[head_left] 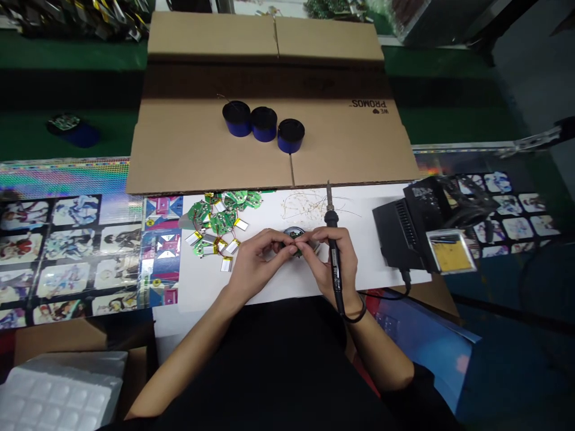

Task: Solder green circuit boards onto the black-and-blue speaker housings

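Note:
My left hand and my right hand meet over a small round part with a green board on the white sheet. Both pinch it with closed fingers. A black soldering iron also rests in my right hand, tip pointing away from me. To the left of my hands lies a heap of several green circuit boards with small silver batteries. Thin loose wires lie just beyond my hands.
Three blue cylinders with black tops stand on a flat cardboard sheet at the back. A black soldering station sits at the right. Picture cards cover the left. White foam lies at the near left.

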Motion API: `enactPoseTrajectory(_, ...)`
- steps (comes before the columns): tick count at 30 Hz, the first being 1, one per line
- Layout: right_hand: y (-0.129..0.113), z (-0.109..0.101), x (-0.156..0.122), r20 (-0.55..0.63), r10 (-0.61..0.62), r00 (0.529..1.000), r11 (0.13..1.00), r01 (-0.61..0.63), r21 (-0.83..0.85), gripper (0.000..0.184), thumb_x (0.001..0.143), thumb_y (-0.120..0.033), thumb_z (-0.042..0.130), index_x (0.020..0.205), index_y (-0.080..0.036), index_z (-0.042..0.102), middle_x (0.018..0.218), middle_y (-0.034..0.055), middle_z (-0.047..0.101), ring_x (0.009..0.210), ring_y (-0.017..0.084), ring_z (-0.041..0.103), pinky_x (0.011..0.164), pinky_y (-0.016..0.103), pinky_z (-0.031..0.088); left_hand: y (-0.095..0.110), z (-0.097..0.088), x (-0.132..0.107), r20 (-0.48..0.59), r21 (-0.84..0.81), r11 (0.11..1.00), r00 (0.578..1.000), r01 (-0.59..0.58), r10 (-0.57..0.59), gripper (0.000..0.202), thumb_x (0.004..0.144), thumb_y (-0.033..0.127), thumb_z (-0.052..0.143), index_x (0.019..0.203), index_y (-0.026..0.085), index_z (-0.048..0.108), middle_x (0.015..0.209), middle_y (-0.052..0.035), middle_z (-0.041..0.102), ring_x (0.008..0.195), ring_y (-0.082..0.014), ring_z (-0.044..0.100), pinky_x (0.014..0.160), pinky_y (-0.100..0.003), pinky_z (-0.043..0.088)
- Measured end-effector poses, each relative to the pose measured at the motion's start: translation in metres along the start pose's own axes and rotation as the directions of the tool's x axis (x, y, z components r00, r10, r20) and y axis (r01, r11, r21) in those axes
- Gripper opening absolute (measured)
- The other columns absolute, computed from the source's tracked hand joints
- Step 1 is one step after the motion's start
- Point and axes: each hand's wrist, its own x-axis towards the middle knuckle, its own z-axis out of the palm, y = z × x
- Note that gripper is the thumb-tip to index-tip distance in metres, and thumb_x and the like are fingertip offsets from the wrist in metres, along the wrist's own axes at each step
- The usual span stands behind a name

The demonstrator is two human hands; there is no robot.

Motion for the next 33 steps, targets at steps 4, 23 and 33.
enactPoseTrajectory(4,0.001,-0.005,0.000,0.024,-0.035,0.999,0.998,0.036,-0.047,0.027,0.096,-0.020,0.078,0.109,-0.030,0.056,0.097,0.0002,0.079,0.095,0.020,0.080,0.088,0.040,0.063,0.004,-0.001,0.001,-0.007,0.033,0.999,0.999,-0.042,0.042,0.011,0.099,0.035,0.079,0.099,0.023,0.079,0.091,-0.0024,0.075,0.080,-0.0155,0.063,0.074,-0.030,0.049)
enactPoseTrajectory(23,-0.003,-0.050,-0.001,0.069,0.049,0.996,0.998,-0.051,0.023,0.033,0.108,-0.053,0.055,0.133,-0.032,0.059,0.069,-0.0034,0.064,0.060,0.019,0.065,0.059,0.037,0.056,0.001,-0.022,0.015,0.240,0.314,0.867,0.916,-0.386,0.321,0.005,0.102,0.019,0.067,0.099,0.021,0.070,0.108,-0.0059,0.078,0.101,-0.0219,0.071,0.095,-0.038,0.051)
enactPoseTrajectory(33,0.005,-0.075,-0.007,-0.124,0.052,0.991,0.987,-0.070,-0.147,0.018,0.094,-0.040,0.081,0.107,-0.028,0.078,0.086,0.0048,0.077,0.070,0.021,0.074,0.055,0.035,0.059,-0.002,-0.028,0.031,0.416,0.281,0.870,0.868,-0.405,0.270,0.007,0.107,0.022,0.059,0.104,0.020,0.065,0.106,-0.0065,0.075,0.101,-0.0221,0.067,0.095,-0.037,0.051)
